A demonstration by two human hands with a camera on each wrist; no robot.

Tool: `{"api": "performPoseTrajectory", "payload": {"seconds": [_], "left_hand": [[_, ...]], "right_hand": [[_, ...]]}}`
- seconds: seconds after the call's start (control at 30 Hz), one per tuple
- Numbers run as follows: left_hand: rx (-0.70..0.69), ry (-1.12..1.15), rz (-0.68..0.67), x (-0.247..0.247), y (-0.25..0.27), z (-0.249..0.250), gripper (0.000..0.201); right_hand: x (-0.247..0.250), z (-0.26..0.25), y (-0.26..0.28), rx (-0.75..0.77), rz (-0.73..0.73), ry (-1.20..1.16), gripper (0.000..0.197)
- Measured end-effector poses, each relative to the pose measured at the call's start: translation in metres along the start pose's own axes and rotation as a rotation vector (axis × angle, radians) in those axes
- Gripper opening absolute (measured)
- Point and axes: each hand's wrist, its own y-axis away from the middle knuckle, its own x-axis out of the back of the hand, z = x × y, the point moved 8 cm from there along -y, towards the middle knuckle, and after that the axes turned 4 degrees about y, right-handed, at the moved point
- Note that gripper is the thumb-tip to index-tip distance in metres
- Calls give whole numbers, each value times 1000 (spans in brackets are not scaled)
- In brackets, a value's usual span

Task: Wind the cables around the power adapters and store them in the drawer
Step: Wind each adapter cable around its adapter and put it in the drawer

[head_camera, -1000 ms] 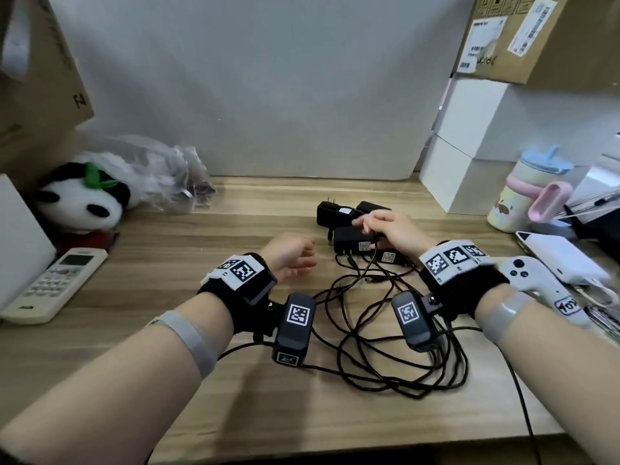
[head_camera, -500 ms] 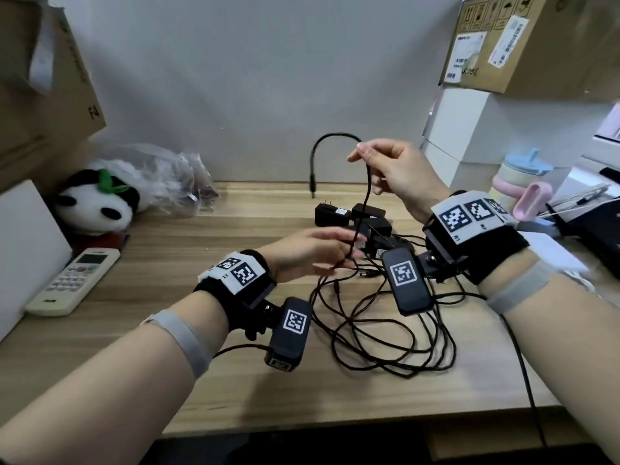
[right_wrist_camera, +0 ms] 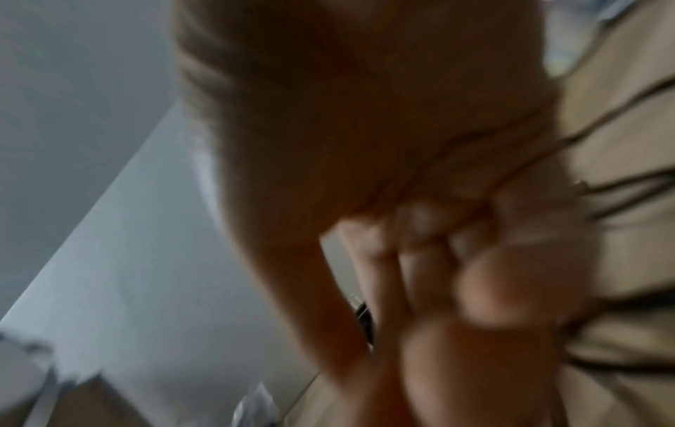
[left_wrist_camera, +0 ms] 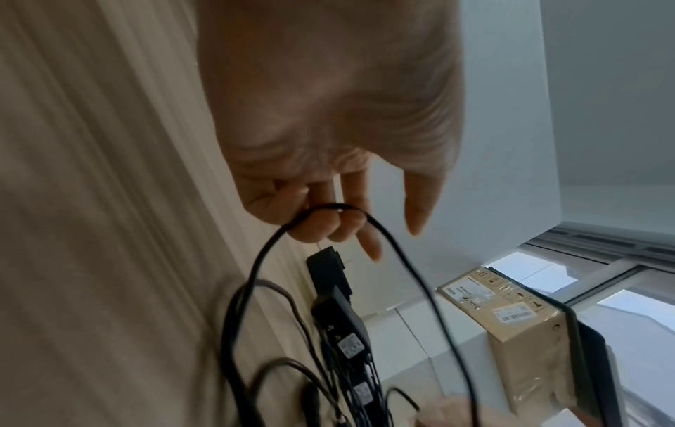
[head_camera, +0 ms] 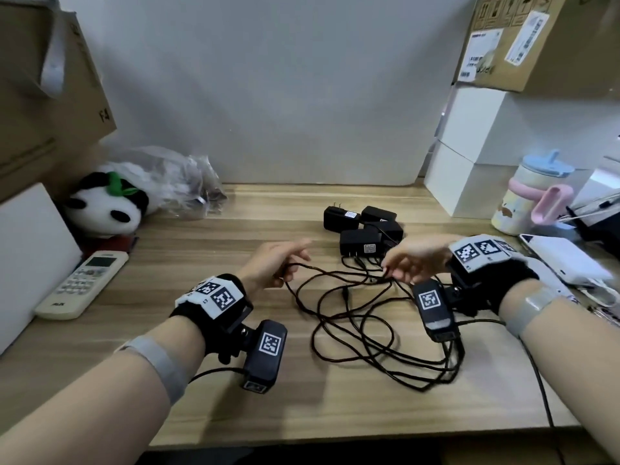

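At the far left of the wooden desk (head_camera: 100,380) lay a white remote control (head_camera: 82,285), and behind it a panda plush (head_camera: 107,206) beside a crumpled plastic bag (head_camera: 181,181); I left them alone, as they were not part of my task. My left hand (head_camera: 278,263) was low over the desk, and its curled fingers (left_wrist_camera: 318,225) held one black cable (left_wrist_camera: 402,260) looped over them, I think to separate this single strand from the others. The rest of the cables (head_camera: 369,330) lay as one loose tangle on the desk between my two wrists, none of them wound yet. Behind the tangle, the black power adapters (head_camera: 362,229) sat in a close group, touching each other, one with its prongs pointing to the wall. My right hand (head_camera: 412,261) was just in front of them, with fingertips pinching the same cable near its plug end, though the wrist view was too blurred to confirm it. No drawer was visible in any view, so storing was still far.
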Motion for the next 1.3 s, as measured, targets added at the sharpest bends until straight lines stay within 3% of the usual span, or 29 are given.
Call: {"api": "performPoseTrajectory", "payload": {"seconds": [0.07, 0.13, 0.23, 0.3, 0.4, 0.53, 0.67, 0.73, 0.83, 1.0, 1.07, 1.17, 1.3], "left_hand": [[-5, -134, 0, 4, -5, -4, 40], [-27, -287, 14, 7, -11, -5, 43], [-25, -355, 76, 13, -23, -11, 42], [-12, -367, 161, 20, -33, -15, 38], [0, -392, 280, 31, -42, -19, 30], [7, -346, 288, 32, -49, -19, 23], [-21, -292, 300, 29, -43, -11, 17], [-62, -282, 330, 29, -35, -1, 27], [-155, -202, 340, 21, -20, 23, 45], [-293, 23, 154, -9, 9, 68, 83], [-328, 131, 71, -20, 21, 80, 75], [-385, 213, 16, -27, 40, 92, 35], [-410, 307, -7, -26, 62, 95, 32]], "right_hand": [[-1, -4, -3, -56, -50, 318, 38], [18, -20, -8, -33, 150, 407, 44], [51, -48, -18, 75, 560, 498, 36], [53, -55, -34, 103, 629, 497, 26], [54, -53, -57, 65, 596, 482, 31], [60, -46, -72, 3, 544, 440, 26], [67, -66, -61, 292, 528, 17, 26], [68, -84, -36, 427, 513, -134, 28], [68, -111, 7, 575, 484, -175, 28], [63, -133, 71, 724, 346, -364, 25], [56, -138, 94, 776, 276, -376, 23], [49, -142, 119, 838, 248, -384, 23], [52, -133, 135, 882, 325, -378, 23]]}}
